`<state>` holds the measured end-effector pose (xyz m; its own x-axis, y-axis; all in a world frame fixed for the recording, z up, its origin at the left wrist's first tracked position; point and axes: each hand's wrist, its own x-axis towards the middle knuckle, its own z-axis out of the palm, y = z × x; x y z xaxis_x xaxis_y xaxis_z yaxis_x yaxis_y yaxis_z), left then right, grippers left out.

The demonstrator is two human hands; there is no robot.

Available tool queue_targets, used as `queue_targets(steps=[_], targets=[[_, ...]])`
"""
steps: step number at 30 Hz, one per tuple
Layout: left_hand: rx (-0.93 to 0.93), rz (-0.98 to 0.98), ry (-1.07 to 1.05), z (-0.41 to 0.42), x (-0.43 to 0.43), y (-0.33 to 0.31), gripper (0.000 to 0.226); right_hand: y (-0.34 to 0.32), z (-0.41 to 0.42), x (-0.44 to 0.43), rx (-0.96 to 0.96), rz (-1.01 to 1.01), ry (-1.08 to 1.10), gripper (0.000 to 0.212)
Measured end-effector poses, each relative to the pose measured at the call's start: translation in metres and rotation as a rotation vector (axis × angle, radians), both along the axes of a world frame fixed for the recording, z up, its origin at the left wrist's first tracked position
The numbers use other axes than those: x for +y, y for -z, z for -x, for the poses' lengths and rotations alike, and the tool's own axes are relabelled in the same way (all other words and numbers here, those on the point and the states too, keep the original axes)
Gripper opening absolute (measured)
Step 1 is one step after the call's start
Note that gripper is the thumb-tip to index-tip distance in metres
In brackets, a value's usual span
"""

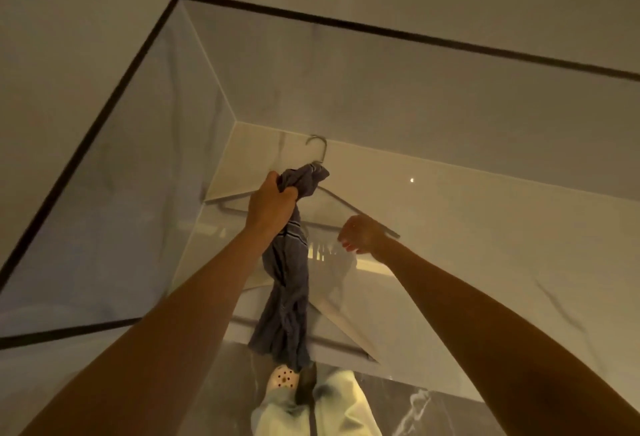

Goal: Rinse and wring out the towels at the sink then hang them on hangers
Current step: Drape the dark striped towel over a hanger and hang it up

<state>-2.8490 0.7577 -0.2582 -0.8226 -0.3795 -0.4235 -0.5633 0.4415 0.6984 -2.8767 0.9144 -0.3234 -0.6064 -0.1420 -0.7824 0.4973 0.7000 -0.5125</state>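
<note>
hanger (pixel 349 208) neck hidden behind towel (pixel 287 290), right hand (pixel 360 236) motion-blurred

Dim warm light, soft blur, wide-angle bending at edges

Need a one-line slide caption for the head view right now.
Left hand grips a twisted grey towel at a hanger; right hand open by its arm.

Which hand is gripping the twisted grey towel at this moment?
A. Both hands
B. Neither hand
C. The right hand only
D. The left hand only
D: the left hand is fisted around the top of the grey towel, while the right hand is at the hanger's arm, off the towel.
</note>
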Motion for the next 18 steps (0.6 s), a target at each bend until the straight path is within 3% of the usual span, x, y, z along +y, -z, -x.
queue_targets(steps=[3,6,8,12,15,18], targets=[[-0.090,0.015,-0.015,-0.001,-0.001,0.034,0.023,0.047,-0.026,-0.016,-0.097,-0.072,-0.211,0.013],[-0.180,0.022,-0.041,-0.013,-0.005,0.057,0.025,0.085,-0.046,-0.034,-0.029,-0.165,-0.398,0.034],[-0.212,0.021,-0.064,-0.020,-0.009,0.069,0.025,0.096,-0.051,-0.040,0.015,-0.182,-0.412,0.032],[-0.256,0.052,-0.059,-0.030,-0.015,0.084,0.027,0.109,-0.049,-0.043,0.064,-0.165,-0.272,0.029],[-0.281,0.079,-0.049,-0.034,-0.020,0.089,0.016,0.114,-0.043,-0.051,0.091,-0.182,-0.154,0.029],[-0.273,0.083,-0.045,-0.035,-0.026,0.093,0.009,0.119,-0.038,-0.065,0.082,-0.195,-0.045,0.042]])
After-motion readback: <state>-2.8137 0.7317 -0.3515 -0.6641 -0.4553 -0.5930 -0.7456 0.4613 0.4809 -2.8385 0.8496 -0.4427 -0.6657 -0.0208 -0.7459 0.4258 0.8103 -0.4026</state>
